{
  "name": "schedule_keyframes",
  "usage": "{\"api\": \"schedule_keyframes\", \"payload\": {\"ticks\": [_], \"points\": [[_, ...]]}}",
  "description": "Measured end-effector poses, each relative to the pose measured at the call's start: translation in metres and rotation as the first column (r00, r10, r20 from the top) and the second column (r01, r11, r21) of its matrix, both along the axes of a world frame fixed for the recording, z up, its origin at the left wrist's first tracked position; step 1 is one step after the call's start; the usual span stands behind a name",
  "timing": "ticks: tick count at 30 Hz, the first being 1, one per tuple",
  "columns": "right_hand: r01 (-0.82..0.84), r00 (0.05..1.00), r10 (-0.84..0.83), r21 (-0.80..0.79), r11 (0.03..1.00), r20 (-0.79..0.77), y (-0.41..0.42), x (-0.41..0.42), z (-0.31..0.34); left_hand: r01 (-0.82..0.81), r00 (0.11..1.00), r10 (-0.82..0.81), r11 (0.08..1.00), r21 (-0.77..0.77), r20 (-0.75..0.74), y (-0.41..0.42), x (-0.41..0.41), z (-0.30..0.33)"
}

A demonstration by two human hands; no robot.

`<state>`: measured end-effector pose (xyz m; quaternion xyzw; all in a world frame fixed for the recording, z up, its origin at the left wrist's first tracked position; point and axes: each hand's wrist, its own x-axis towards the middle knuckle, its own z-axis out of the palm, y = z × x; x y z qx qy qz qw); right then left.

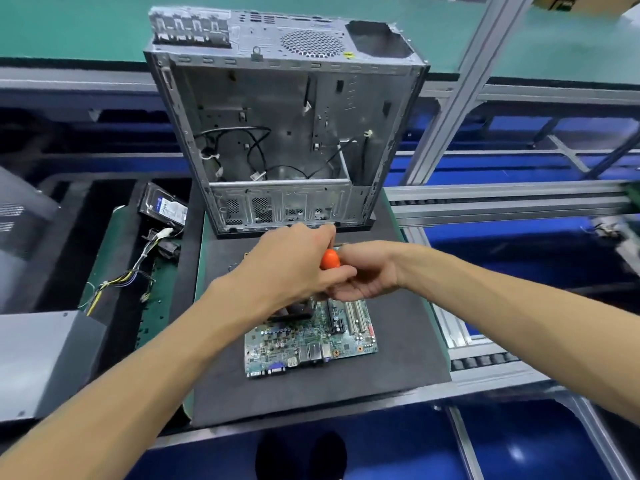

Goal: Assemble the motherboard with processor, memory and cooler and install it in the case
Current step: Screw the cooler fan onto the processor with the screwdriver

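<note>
A green motherboard (311,344) lies flat on a dark foam mat (398,341), its port side toward me. Both my hands meet above its far half. My left hand (291,268) is curled around an orange-handled screwdriver (329,259), whose shaft is hidden under the hand. My right hand (367,271) holds the same orange handle from the right, fingers cupped under it. A dark cooler part (294,311) shows just below my left hand. The open metal case (287,133) lies behind the board with loose black cables inside.
A hard drive (164,204) and a bundle of yellow and black power cables (131,271) lie on the left tray. A grey metal box (41,362) sits at lower left. Aluminium frame rails and roller tracks (485,209) run along the right.
</note>
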<state>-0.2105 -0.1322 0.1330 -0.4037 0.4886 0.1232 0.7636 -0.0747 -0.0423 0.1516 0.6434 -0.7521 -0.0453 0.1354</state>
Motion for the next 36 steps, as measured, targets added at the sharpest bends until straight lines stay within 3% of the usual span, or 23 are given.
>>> {"api": "schedule_keyframes", "payload": {"ticks": [3, 6, 11, 14, 17, 19, 21, 24, 27, 30, 33, 35, 36], "points": [[-0.012, 0.997, 0.025, -0.175, 0.984, 0.072, 0.004, -0.011, -0.011, -0.001, 0.999, 0.003, 0.999, -0.042, 0.054, -0.005, -0.009, 0.003], [0.013, 0.998, 0.018, -0.448, 0.894, 0.065, 0.01, -0.026, -0.03, -0.016, 0.988, 0.026, 0.998, -0.067, 0.151, -0.008, -0.02, 0.006], [0.157, 0.988, -0.134, -0.517, 0.842, 0.083, 0.02, -0.048, -0.067, 0.11, 0.95, -0.125, 0.992, 0.069, 0.288, -0.012, -0.021, 0.014], [0.17, 0.984, -0.1, -0.596, 0.785, 0.149, 0.025, -0.052, -0.071, 0.208, 0.946, -0.264, 0.939, 0.273, 0.19, -0.015, -0.015, 0.027], [0.118, 0.97, 0.075, -0.716, 0.688, 0.232, 0.024, -0.048, -0.063, 0.281, 0.943, -0.326, 0.889, 0.363, 0.068, -0.014, -0.015, 0.033], [0.063, 0.945, 0.228, -0.812, 0.58, 0.236, 0.023, -0.042, -0.056, 0.25, 0.954, -0.291, 0.905, 0.344, 0.072, -0.011, -0.019, 0.032], [0.062, 0.919, 0.321, -0.887, 0.457, 0.229, 0.023, -0.037, -0.052, 0.117, 0.967, -0.175, 0.95, 0.289, 0.186, -0.008, -0.023, 0.03], [0.121, 0.905, 0.334, -0.911, 0.394, 0.265, 0.022, -0.031, -0.048, -0.134, 0.913, 0.077, 0.984, 0.116, 0.401, -0.006, -0.029, 0.023], [0.083, 0.894, 0.395, -0.943, 0.322, 0.213, 0.02, -0.025, -0.047, -0.246, 0.857, 0.218, 0.969, -0.001, 0.467, -0.006, -0.029, 0.017], [0.074, 0.882, 0.422, -0.946, 0.315, 0.21, 0.017, -0.02, -0.045, -0.152, 0.915, 0.076, 0.975, 0.163, 0.397, -0.006, -0.021, 0.02], [0.062, 0.888, 0.411, -0.941, 0.333, 0.204, 0.014, -0.02, -0.047, 0.117, 0.981, -0.173, 0.894, 0.432, 0.092, -0.005, -0.014, 0.036], [0.037, 0.886, 0.422, -0.937, 0.347, 0.191, 0.013, -0.021, -0.051, 0.224, 0.972, -0.23, 0.861, 0.456, -0.043, -0.003, -0.014, 0.039], [0.02, 0.891, 0.416, -0.932, 0.362, 0.181, 0.012, -0.021, -0.052, 0.204, 0.976, -0.215, 0.877, 0.436, -0.024, -0.002, -0.017, 0.038]]}}
